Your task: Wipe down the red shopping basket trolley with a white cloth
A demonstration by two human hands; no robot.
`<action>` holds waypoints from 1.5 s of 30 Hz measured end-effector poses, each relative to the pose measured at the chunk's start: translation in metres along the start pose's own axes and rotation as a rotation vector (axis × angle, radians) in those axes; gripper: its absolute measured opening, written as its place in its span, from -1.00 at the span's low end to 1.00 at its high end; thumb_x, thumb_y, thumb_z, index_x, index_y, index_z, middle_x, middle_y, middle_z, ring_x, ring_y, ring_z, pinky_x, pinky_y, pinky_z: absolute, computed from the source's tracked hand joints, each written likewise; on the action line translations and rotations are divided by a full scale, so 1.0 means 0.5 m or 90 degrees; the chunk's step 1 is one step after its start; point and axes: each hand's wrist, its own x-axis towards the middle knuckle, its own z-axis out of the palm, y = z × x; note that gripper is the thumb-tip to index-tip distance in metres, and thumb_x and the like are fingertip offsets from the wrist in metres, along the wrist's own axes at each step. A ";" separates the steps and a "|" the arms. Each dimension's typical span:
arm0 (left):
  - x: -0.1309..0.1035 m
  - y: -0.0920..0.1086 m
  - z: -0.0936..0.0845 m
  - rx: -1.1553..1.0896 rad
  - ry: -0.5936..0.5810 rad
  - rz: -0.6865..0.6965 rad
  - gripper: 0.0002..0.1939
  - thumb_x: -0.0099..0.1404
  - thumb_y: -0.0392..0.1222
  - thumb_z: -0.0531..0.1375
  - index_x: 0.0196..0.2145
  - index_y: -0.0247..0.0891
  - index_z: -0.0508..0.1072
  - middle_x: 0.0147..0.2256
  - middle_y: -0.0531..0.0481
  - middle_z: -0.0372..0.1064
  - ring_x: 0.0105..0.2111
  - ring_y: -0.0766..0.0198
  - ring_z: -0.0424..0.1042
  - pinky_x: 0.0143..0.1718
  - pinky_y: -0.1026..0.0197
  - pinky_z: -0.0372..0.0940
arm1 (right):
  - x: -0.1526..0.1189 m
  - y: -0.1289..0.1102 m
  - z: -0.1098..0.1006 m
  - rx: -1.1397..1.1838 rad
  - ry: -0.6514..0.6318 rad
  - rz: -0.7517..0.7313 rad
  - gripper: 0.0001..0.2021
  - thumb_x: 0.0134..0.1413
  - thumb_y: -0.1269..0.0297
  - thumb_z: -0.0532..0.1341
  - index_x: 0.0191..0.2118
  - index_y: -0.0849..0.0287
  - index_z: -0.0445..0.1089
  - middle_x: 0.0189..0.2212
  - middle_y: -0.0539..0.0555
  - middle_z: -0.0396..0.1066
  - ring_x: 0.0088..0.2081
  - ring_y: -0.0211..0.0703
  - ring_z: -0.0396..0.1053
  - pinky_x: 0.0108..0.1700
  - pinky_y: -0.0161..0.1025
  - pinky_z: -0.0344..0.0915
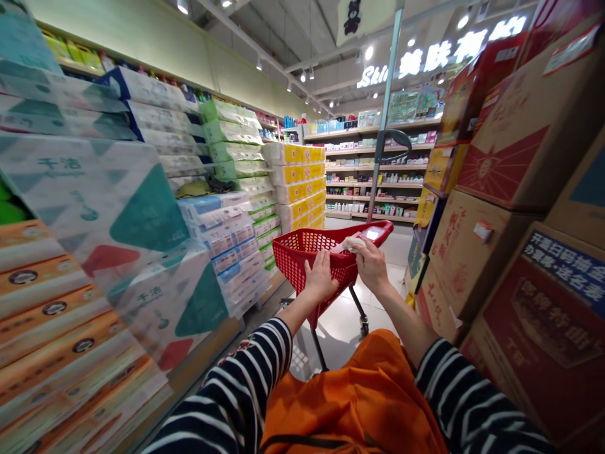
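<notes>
A red shopping cart (290,253) with a perforated basket and dark legs stands right in front of me, its handle bar (386,230) at the upper right. My left hand (320,279) rests on the near side of the basket, its fingers stretched out and close to the rim. Between the fingers of my right hand (372,268) is a crumpled white cloth (353,244), pressed against the cart by the handle. A pale label (373,233) shows on the handle. The basket's bottom is largely hidden from this angle.
Stacked tissue packs (227,233) line the left, with yellow-and-white packs (302,173) farther on. Cardboard cartons (477,246) are piled on the right. A thin pole (385,94) rises beyond the cart, before shelves of bottles (373,167). Tiled floor (338,331) runs beneath the cart.
</notes>
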 end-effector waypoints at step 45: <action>0.029 -0.012 0.064 0.037 -0.167 -0.026 -0.12 0.09 -0.17 0.11 0.28 -0.29 -0.26 0.29 0.00 -0.47 0.26 0.08 -0.35 0.18 -0.27 -0.32 | -0.036 0.004 0.007 -0.231 -0.116 -0.026 -0.67 0.13 0.38 -0.01 -0.08 0.04 0.41 0.12 0.07 0.17 0.13 0.01 0.05 0.17 0.13 -0.24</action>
